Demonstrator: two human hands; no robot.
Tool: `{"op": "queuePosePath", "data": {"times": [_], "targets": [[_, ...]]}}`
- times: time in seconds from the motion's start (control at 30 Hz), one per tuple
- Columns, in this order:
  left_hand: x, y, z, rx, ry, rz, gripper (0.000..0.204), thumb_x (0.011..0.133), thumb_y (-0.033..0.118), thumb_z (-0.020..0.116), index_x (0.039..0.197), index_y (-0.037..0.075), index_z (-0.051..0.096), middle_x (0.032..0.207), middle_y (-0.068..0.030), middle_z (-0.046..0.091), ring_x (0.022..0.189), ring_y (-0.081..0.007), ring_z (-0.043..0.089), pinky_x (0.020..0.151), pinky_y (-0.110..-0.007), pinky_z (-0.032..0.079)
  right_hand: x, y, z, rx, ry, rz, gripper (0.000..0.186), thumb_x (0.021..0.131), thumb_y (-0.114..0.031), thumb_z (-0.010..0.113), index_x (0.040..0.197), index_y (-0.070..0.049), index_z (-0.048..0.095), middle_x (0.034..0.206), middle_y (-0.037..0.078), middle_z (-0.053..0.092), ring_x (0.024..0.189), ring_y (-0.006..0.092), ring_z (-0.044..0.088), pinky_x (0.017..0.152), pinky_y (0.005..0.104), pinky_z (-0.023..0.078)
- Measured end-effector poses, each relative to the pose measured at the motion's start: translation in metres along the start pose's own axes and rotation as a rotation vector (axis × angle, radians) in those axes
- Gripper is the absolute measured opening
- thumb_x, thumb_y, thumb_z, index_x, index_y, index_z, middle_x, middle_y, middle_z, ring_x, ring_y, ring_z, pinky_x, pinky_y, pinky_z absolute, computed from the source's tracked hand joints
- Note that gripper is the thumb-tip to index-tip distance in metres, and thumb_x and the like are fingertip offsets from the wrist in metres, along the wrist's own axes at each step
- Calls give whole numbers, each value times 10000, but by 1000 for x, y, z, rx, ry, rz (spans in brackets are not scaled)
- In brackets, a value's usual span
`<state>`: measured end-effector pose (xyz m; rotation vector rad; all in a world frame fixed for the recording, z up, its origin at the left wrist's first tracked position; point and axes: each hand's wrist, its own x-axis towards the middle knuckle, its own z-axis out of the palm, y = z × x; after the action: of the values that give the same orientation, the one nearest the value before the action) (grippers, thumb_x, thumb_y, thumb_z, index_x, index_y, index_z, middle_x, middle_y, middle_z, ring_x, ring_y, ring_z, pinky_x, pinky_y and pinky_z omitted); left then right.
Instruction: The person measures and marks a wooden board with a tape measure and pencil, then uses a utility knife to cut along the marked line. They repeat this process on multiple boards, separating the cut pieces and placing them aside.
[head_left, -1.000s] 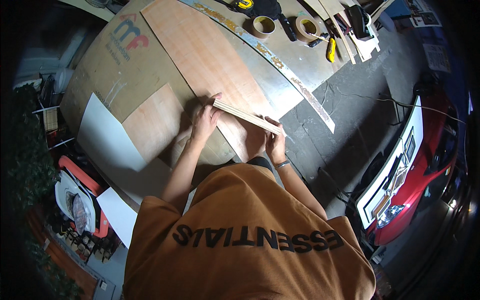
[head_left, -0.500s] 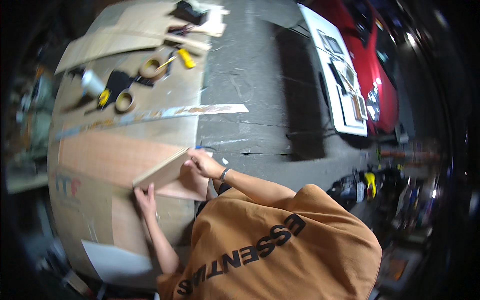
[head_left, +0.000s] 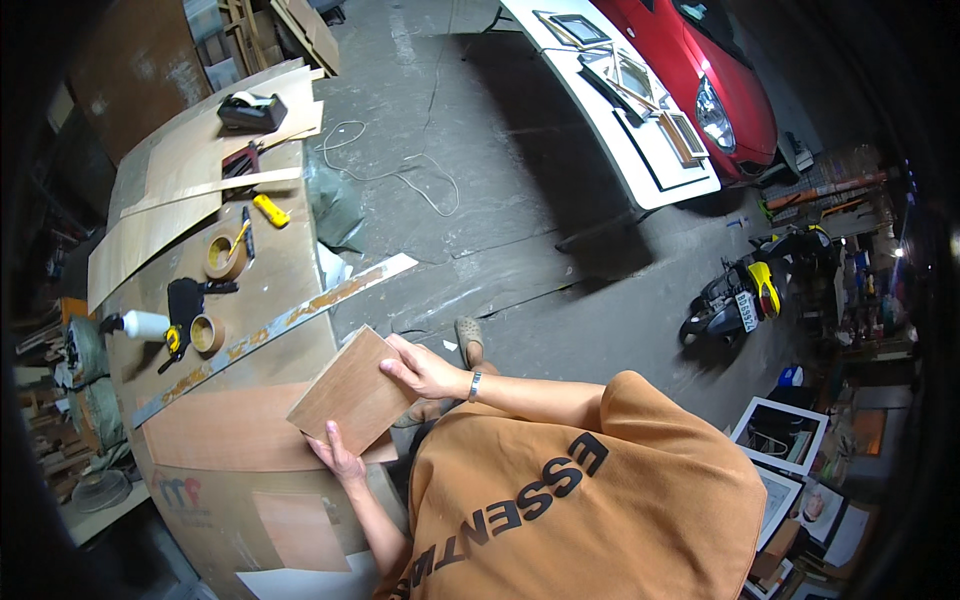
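From the head view, a small brown board (head_left: 352, 394) is lifted clear of the bench (head_left: 240, 330), just off its near edge. The left hand (head_left: 338, 456) clasps the board's lower corner and the right hand (head_left: 425, 372) its upper edge, opposed grips that steady it, tilted.

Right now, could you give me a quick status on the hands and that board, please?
Left hand and right hand both grip the small brown board. Board lifted, tilted over the worktable. Long metal straightedge lies just beyond.
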<state>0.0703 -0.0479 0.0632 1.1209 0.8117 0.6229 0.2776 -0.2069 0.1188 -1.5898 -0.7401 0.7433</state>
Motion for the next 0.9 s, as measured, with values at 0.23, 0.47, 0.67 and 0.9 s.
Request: {"op": "queuePosePath", "data": {"times": [0.23,0.47,0.67,0.9], "targets": [[-8,-15,126,-94,7,-161,712,994,216,648,1577,63,268,1525,-158,413,1343,-274,471,1110,-432,422,2,21,-129,161,-157,188,462,1062,-430,515,1281,-23,528,1172,149,626,1111,196,570,996,383,456],[-10,-29,163,-18,21,-127,649,958,126,698,1507,50,360,1434,-120,511,1305,-190,490,1117,-361,391,-10,40,-225,512,-382,480,362,992,-186,690,1286,-95,498,960,-16,603,809,68,556,680,245,477],[-7,-24,182,7,-51,-124,638,947,189,726,1465,28,391,1367,-110,542,1272,-182,500,1094,-358,396,-11,50,-223,428,-401,482,371,1009,-115,643,1340,-66,480,1115,15,657,980,75,591,835,259,489],[13,-28,153,-64,-33,-100,624,962,195,708,1468,22,387,1384,-106,530,1278,-177,495,1099,-363,396,9,44,-190,414,-348,453,405,1012,-59,601,1396,-17,482,1233,71,665,1101,122,614,984,297,478]]}}
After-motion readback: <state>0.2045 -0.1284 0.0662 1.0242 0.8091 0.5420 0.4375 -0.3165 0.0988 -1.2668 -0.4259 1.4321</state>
